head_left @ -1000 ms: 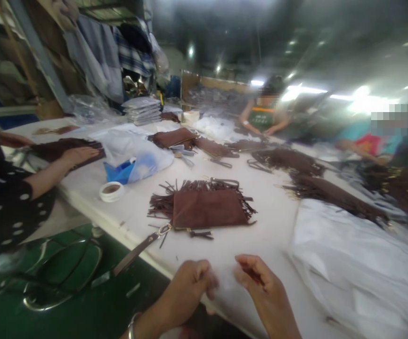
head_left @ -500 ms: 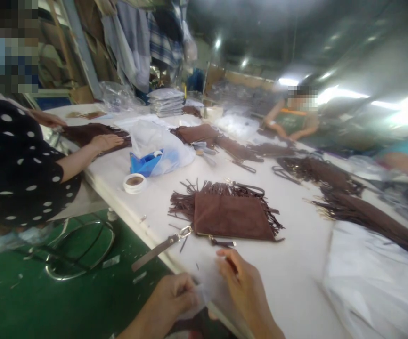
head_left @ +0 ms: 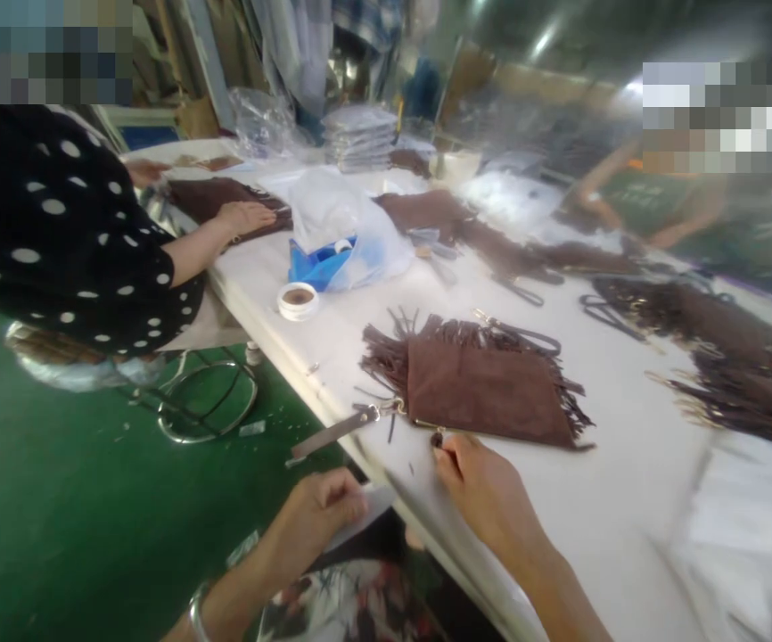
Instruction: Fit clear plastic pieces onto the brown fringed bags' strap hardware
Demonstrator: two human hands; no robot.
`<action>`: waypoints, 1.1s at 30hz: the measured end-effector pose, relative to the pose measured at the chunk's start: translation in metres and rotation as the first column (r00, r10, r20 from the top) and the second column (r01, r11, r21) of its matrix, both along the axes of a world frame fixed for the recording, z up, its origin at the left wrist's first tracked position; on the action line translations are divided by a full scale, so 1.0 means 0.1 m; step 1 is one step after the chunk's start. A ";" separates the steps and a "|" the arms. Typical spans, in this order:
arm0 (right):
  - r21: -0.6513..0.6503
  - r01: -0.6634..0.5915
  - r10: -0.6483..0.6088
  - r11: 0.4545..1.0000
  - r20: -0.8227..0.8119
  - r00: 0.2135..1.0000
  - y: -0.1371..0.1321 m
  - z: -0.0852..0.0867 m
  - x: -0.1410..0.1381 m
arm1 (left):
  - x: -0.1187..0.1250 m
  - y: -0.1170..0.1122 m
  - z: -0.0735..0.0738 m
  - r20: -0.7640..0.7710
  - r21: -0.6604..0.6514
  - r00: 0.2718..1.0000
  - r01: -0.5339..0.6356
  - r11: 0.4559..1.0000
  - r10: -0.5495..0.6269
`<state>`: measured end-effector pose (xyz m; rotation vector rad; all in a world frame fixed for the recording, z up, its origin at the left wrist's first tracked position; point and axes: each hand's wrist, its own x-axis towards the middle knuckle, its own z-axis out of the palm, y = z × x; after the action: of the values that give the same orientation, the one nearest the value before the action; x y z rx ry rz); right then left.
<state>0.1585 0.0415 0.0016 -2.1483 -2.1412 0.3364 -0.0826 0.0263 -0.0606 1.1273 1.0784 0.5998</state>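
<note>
A brown fringed suede bag [head_left: 486,388] lies flat on the white table [head_left: 613,517], its strap [head_left: 332,435] hanging over the near edge. My right hand [head_left: 486,490] is closed in a pinch on the small dark zipper pull at the bag's near edge. My left hand [head_left: 319,515] is below the table edge, fingers closed on a thin white sheet [head_left: 365,522].
A person in a black dotted top [head_left: 58,241] works at the left with a hand on another brown bag [head_left: 218,198]. A tape roll [head_left: 298,300], a blue packet in clear plastic [head_left: 332,259], more fringed bags [head_left: 693,321] and white wrapping [head_left: 747,535] lie around. Other workers sit far right.
The view swung left and down. My right hand moved forward from the white sheet to the bag's zipper pull. My left hand dropped below the table edge with the sheet.
</note>
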 end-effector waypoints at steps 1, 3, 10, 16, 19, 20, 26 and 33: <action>-0.040 0.011 -0.014 0.999 -0.067 0.998 -0.03 0.01 -0.02 | -0.03 -0.03 -0.01 0.003 -0.011 1.000 -0.018 1.000 0.018; -0.136 0.046 -0.081 0.990 -0.264 0.961 -0.14 0.01 -0.06 | -0.08 -0.11 -0.01 0.011 -0.039 0.999 -0.050 0.998 0.051; -0.496 0.069 -0.455 0.866 -0.722 0.521 -0.63 -0.11 -0.30 | -0.04 -0.33 0.15 0.309 -0.320 0.948 0.024 0.947 0.081; -0.558 0.059 -0.541 0.828 -0.765 0.349 -0.73 -0.26 -0.44 | 0.09 -0.49 -0.15 0.393 -0.317 0.918 0.077 0.945 0.056; -0.549 0.074 -0.541 0.832 -0.776 0.324 -0.73 -0.34 -0.51 | 0.07 -0.52 -0.20 0.318 -0.265 0.947 0.043 0.963 0.045; -0.550 0.079 -0.542 0.832 -0.772 0.332 -0.73 -0.35 -0.52 | 0.06 -0.52 -0.18 0.300 -0.249 0.953 0.037 0.968 0.041; -0.556 0.043 -0.540 0.830 -0.783 0.309 -0.70 -0.37 -0.59 | -0.09 -0.52 -0.06 0.259 -0.273 0.965 0.034 0.961 0.039; -0.549 0.034 -0.549 0.835 -0.836 0.003 -0.75 -0.42 -0.73 | -0.36 -0.62 -0.11 0.051 -0.151 0.994 -0.087 0.985 0.095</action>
<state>0.0857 -0.0336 -0.0407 -1.4323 -0.7023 1.7094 -0.1181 -0.0352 -0.0712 0.9302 1.1102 0.6104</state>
